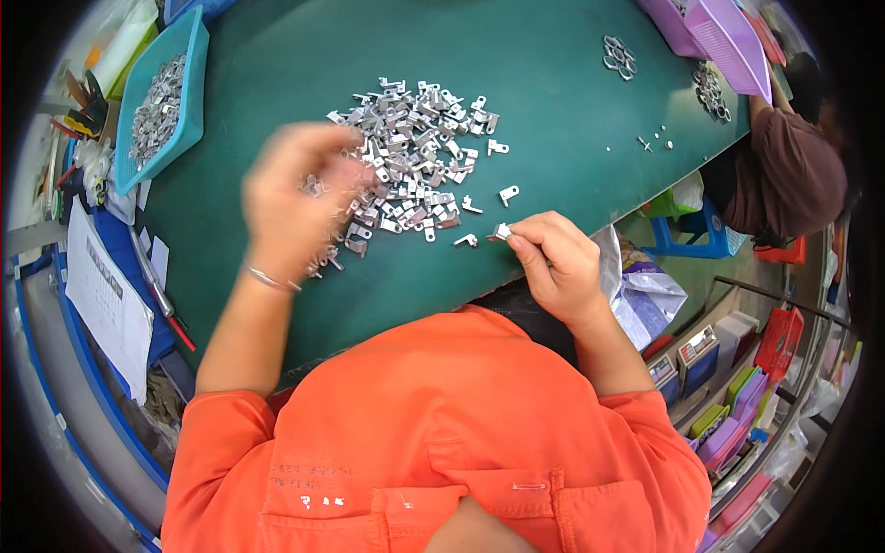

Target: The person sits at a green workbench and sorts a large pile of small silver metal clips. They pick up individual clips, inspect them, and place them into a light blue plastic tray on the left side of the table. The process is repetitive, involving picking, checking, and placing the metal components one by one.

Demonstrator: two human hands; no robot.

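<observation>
A heap of small silvery metal brackets [415, 157], each with a hole in a flat tab, is spread over the green tabletop [277, 55]. My left hand [300, 189] is over the heap's left edge, its fingers smeared by motion, so whether it holds a piece is hidden. Close to the table's near edge, my right hand [558, 263] pinches one small metal bracket [501, 231] between thumb and forefinger. Just left of that piece lies a loose bracket [466, 241], and another single bracket [509, 194] rests a little farther off.
A turquoise basket [195, 101] of small metal parts stands at the far left. Metal rings [619, 58] and a few tiny pieces [644, 144] lie at the right, near a purple basket [728, 46]. Another person's brown sleeve [797, 170] shows beyond the table's right edge, above a blue stool [691, 230].
</observation>
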